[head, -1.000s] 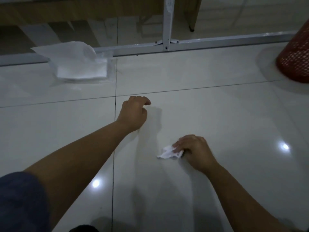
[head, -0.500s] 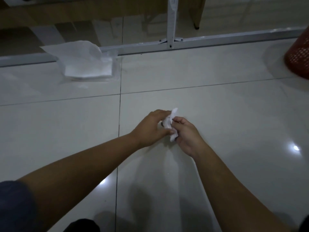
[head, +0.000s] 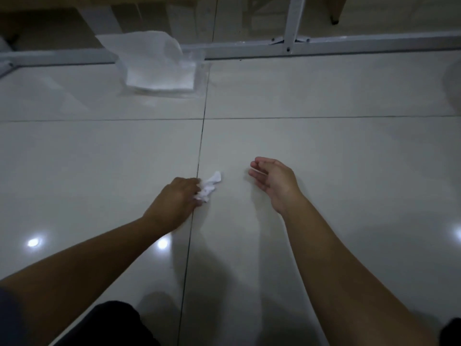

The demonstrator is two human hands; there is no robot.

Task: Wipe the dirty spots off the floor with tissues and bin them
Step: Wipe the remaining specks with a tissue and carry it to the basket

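Small crumpled white tissue wad (head: 209,187) sat at floor level, right on/just right of the dark grout line (head: 199,156) running front-to-back, gripped at the fingertips of the left hand (head: 178,199). Wad's long axis ran diagonal, lower-left to upper-right, free tip pointing away from the person and twd the right hand. Left hand was clenched on it, knuckles up, low over the glossy pale-grey tiled floor (head: 324,171); can't tell if the wad actually touched the tile. Right hand (head: 275,182) was near, to the wad's right, clear gap btwn them, fingers loose and spread, palm turned inward, grasping nothing.

So left hand = nearer, already had it; the wad lay just left of center, btwn both forearms. No dirty spot legible in this dim light. Stack of flat white tissues in a clear plastic wrapper (head: 159,68) lay well apart, far-left, against the grey metal frame rail (head: 349,47). No bin in view, so the direction for binning can't be read here. Judgement: next wipe or carry turns on the left hand alone; right is free to brace or fetch a fresh sheet.
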